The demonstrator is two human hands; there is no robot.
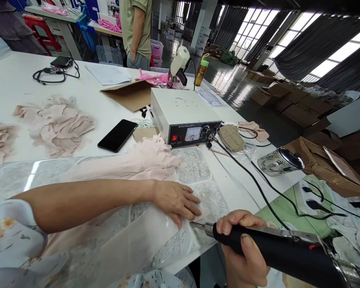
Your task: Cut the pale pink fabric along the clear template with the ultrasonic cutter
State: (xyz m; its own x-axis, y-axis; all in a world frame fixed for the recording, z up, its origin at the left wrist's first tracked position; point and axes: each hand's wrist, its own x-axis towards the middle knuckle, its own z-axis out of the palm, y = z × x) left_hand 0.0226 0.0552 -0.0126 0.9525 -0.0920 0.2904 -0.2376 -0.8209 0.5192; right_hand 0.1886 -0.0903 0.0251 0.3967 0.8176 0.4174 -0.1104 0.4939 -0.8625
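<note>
My left hand (177,202) lies palm down on thin, pale pink fabric (144,236), its fingers stretched out and pressing the cloth against the table. In my right hand (243,248) is a handheld ultrasonic tool (276,246) with a thick black body and a slim metal tip. That tip points left and meets or nearly meets the fabric just beside my left fingertips; exact contact is unclear. Beneath the cloth is a clear, patterned sheet (195,166). Ruffled pale pink fabric pieces (150,160) are heaped just beyond my left forearm.
A beige control box (183,106) with a gauge stands behind the work, its black cable (249,172) running toward the tool. Nearby are a phone (117,136), a lidded glass jar (279,162), cardboard pieces (232,138) and another fabric pile (58,126). A person (137,36) stands across the table.
</note>
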